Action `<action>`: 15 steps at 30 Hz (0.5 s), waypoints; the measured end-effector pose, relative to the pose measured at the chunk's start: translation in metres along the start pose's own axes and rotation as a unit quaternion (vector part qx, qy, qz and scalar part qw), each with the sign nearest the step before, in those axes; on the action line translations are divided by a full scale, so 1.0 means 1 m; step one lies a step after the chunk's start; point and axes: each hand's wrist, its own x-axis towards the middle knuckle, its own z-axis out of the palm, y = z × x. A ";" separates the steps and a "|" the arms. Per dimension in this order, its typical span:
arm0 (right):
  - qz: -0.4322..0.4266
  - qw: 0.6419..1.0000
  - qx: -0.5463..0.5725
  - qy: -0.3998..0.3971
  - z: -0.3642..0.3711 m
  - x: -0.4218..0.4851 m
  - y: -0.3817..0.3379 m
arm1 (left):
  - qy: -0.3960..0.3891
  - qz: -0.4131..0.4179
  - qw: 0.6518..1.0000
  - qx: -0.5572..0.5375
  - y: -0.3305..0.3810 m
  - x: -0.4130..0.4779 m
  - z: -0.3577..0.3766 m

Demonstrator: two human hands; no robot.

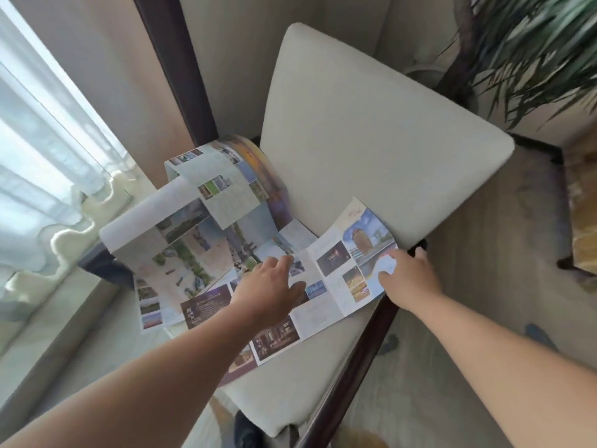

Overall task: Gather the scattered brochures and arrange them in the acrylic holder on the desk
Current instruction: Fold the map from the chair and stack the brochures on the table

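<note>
Forearms reach in from the bottom edge toward a chair seat (290,392), its pale cushion nearest the camera. On that cushion the left hand (271,286) rests flat, fingers spread and loose, holding nothing, pressing lightly where several sheets overlap. The right hand (412,276) is at the right edge of the unfolded brochure (336,273); its thumb lies on the paper and its fingers curl at the edge, so it appears to pinch that sheet, though the underside is hidden.

Just left of the left hand lies a dark brochure (206,305), partly under other sheets. Beyond it, more open brochures (181,234) drape in a heap up and over the armrest (129,218). All of the paper in view is on the chair; the acrylic holder and the desk are not in sight.

Farther back stands the back cushion (371,124), with a plant (533,43) behind it on the right and a sheer curtain (38,156) on the left.

Judging by this, the gathering step is in hand and barely begun: no sheet is folded or stacked. The next move likely calls for closing the unfolded brochure along its creases, the left hand steadying the middle while the right brings the edge over, before the draped ones are pulled down.
</note>
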 end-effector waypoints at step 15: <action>-0.288 0.948 -0.099 -0.092 0.014 -0.013 -0.025 | -0.023 -0.173 0.952 -0.253 0.062 0.058 -0.007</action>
